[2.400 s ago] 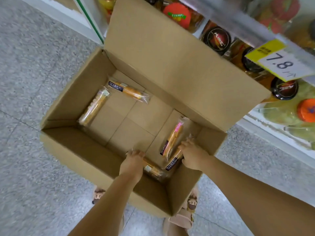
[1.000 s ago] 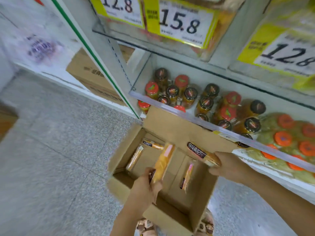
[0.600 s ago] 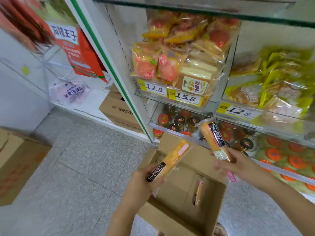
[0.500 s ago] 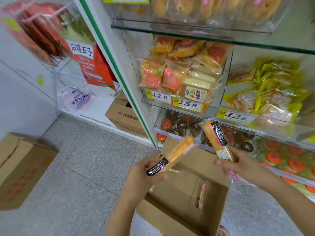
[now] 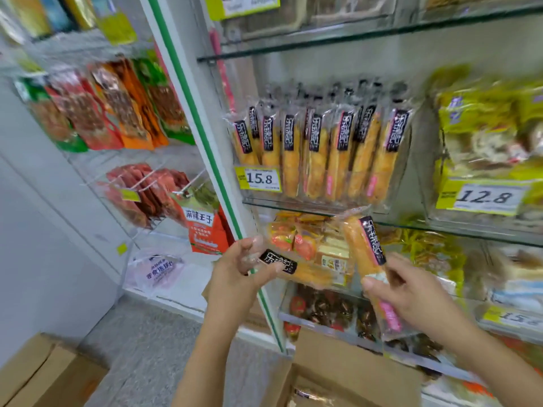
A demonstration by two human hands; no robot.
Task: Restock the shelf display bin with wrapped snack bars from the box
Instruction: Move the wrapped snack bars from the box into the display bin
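My left hand [image 5: 239,270] grips a wrapped orange snack bar [image 5: 296,270] by its black-labelled end; the bar lies almost level, pointing right. My right hand [image 5: 411,292] holds a second wrapped snack bar [image 5: 364,248] upright, black label on top. Both bars hover below the clear display bin [image 5: 395,174] on the glass shelf, where several identical bars [image 5: 320,151] stand in a row behind a 15.8 price tag [image 5: 258,179]. The open cardboard box [image 5: 349,377] sits on the floor at the bottom, with one more bar [image 5: 308,396] partly visible inside.
A green-edged shelf post [image 5: 202,148] runs down left of the bin. Wire racks with hanging snack bags [image 5: 111,113] fill the left. Yellow packets [image 5: 484,133] sit in the bin to the right. Another cardboard box [image 5: 44,377] stands on the floor at lower left.
My hands lifted two bars out of the box and raised them toward the shelf. My view tilted up from the box to the display bin. The left bar turned from slanted to nearly level.
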